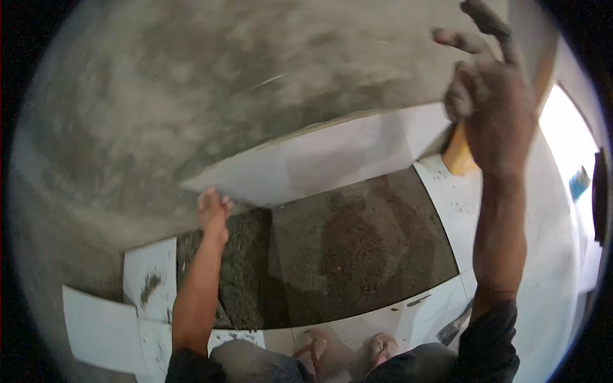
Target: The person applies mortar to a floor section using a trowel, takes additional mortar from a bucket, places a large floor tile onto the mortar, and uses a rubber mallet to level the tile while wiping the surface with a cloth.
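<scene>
A long white tile [345, 148] stands on edge along the base of the grey wall. My left hand [214, 210] is at its lower left end, fingers curled against the bottom edge; the exact grip is partly hidden. My right hand [495, 102] is raised at the upper right, away from the tile, with nothing visible in it. Two of its fingers stretch out, dark with what looks like wet mortar, and the others are bent. Below the tile lies a bed of dark, damp mortar [364, 249], smoother in the middle and rougher at the left.
White floor tiles [440, 182] border the mortar bed, with loose tiles [102, 325] at the left, some smeared. A yellow object [460, 153] stands in the corner behind my right wrist. My sandalled feet [313, 348] are on the near tiles. A grey tool-like thing [453, 329] lies beside my right knee.
</scene>
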Motion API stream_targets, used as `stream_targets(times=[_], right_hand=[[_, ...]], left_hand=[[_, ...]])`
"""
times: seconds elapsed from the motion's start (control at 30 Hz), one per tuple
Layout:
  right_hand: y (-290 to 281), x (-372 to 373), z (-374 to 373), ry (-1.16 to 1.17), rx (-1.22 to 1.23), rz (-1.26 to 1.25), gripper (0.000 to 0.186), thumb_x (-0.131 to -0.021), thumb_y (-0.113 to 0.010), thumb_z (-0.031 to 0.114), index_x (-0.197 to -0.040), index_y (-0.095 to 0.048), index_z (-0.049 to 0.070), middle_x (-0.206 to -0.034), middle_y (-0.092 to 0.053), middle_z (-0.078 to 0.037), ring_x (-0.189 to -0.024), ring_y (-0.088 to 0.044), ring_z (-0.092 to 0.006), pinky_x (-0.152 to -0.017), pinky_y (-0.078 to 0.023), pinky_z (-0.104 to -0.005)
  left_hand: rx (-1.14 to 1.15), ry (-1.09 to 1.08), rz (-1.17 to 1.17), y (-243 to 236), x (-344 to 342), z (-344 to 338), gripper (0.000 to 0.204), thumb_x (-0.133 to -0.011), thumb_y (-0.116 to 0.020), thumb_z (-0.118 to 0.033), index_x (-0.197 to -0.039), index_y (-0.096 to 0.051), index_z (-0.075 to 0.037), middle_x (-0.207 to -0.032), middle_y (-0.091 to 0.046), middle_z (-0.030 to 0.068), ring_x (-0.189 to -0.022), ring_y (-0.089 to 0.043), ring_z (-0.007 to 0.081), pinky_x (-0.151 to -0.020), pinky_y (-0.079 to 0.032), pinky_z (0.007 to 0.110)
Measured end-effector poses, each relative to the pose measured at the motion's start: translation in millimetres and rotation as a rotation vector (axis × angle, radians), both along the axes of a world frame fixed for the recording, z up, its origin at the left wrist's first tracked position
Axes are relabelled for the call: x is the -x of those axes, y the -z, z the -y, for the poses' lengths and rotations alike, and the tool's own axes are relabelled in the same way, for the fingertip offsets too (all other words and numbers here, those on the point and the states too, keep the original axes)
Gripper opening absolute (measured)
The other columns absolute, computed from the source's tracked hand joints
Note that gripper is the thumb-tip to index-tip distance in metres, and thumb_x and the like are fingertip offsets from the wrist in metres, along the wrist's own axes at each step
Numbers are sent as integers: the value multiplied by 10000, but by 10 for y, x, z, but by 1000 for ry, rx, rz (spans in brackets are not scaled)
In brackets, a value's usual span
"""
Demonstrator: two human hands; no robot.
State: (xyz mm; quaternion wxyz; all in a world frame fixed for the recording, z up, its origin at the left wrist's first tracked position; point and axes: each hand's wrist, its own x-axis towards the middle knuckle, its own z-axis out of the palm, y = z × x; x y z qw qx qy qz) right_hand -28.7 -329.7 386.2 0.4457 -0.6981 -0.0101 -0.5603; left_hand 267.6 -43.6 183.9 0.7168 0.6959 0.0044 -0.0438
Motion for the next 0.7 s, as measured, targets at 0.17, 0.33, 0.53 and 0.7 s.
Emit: stream_targets(times=[0.17,0.33,0.53,0.7], right_hand=[[-21,-619,-803,-851,-128,277,449,-866,-406,136,-1233,-279,-88,-772,-549,-200,-504,-559,-208,-386,-460,-284],[1730,-1615,-1971,-1267,-801,-371,374,-886,-483,304,-1106,-517,3,-774,-551,-79,-580,-504,-186,-497,-423,-293],[3464,-2226,-3320,-441,192,-1373,475,-883,-490,241,-1295,-355,46,-867,-612,-166,-705,-591,-298,-642,-497,-392],[2609,-2124,-2319,113,83,-706,519,-814,-559,84,-1308,-405,37,-868,-606,-219,-709,-621,-317,-676,-506,-382]], left_hand=[[-72,104,95,-172,-351,-180,403,-827,-668,-374,-970,-572,-9,-700,-542,4,-590,-481,87,-536,-393,245],[-540,268,223,-337,-659,-360,451,-773,-698,-452,-776,-667,-2,-614,-532,19,-590,-475,110,-584,-414,282],[-524,378,378,-287,-879,-441,464,-759,-672,-508,-849,-722,-56,-559,-538,34,-539,-486,135,-541,-412,308],[-322,265,533,-6,-940,-339,428,-757,-684,-482,-788,-709,-56,-482,-465,33,-473,-442,133,-500,-390,333]])
